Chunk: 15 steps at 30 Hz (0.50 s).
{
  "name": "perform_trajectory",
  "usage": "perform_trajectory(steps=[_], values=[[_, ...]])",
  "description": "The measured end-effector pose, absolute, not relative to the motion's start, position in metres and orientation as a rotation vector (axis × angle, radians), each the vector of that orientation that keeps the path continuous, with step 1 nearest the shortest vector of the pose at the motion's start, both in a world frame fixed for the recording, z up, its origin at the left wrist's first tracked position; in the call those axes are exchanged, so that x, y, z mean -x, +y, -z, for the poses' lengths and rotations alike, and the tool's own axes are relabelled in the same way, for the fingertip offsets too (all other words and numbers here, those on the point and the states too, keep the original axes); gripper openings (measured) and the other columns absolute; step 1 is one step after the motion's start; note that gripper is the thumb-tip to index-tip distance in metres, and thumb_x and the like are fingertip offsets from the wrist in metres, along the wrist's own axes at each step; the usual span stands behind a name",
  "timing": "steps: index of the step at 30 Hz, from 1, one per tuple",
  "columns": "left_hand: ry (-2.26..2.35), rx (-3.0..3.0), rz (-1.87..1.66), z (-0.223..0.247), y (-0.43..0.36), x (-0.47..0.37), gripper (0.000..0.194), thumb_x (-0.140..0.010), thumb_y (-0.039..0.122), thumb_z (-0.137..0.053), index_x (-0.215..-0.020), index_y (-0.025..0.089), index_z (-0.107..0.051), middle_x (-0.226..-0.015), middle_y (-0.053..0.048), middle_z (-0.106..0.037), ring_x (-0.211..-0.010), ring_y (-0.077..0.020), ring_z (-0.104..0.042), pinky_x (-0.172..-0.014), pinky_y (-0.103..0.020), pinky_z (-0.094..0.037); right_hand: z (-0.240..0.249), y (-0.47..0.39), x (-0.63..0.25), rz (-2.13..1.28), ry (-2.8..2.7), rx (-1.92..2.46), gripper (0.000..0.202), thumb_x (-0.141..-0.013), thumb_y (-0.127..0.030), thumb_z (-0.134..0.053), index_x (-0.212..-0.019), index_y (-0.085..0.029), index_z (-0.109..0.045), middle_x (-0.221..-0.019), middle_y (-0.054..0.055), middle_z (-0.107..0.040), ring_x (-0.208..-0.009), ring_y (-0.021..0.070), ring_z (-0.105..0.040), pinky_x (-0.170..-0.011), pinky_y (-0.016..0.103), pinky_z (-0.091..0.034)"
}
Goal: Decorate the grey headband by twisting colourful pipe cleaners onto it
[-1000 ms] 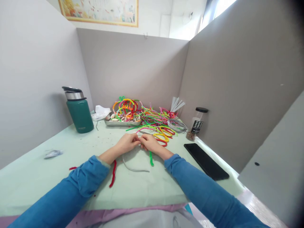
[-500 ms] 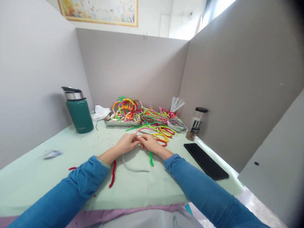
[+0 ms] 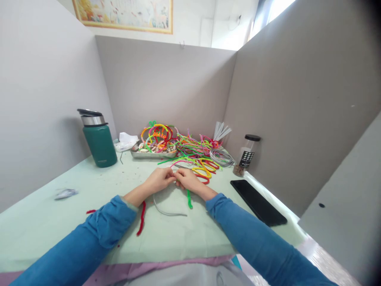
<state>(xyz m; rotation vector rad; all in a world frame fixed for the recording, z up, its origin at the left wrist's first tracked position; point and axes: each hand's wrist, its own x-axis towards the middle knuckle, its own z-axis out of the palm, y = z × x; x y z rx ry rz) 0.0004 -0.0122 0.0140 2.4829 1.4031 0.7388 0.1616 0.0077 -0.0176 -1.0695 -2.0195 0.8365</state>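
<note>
My left hand (image 3: 161, 178) and my right hand (image 3: 186, 178) meet above the table, fingertips pinched together. A green pipe cleaner (image 3: 189, 200) hangs out below my right hand, its upper part hidden in the fingers. What lies between the left fingertips is too small and covered to tell. Under the hands a thin grey wire (image 3: 169, 214) curves over the tablecloth. By my left wrist lies a red pipe cleaner (image 3: 141, 220). Just behind the fingers are a pink pipe cleaner (image 3: 180, 162) and yellow looped pipe cleaners (image 3: 203, 171).
Behind stand a metal tray (image 3: 153, 155) of small pieces, a pile of coloured pipe cleaners (image 3: 196, 145) and a coil of grey wire (image 3: 222, 157). A green bottle (image 3: 101, 145) is left; a clear jar (image 3: 246, 155) and black phone (image 3: 257, 201) are right. Grey partitions (image 3: 166, 79) enclose the table.
Almost nothing differs. Both hands stay pinched together in the same place, with at most a slight shift of the fingers.
</note>
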Motion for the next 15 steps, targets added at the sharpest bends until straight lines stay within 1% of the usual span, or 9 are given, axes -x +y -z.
perform_trajectory(steps=[15], values=[[1.399, -2.496, -0.745, -0.0123, -0.0112, 0.0006, 0.021, -0.076, 0.036, -0.048, -0.072, 0.017, -0.057, -0.059, 0.001, -0.058, -0.054, -0.0113, -0.051, -0.051, -0.021, -0.029, 0.0162, 0.0071, -0.1623, -0.822, -2.046, 1.053, 0.023, -0.086, -0.025, -0.038, -0.070, -0.016, -0.050, -0.057, -0.003, -0.056, -0.040, 0.0049, -0.046, -0.041, 0.015, -0.034]])
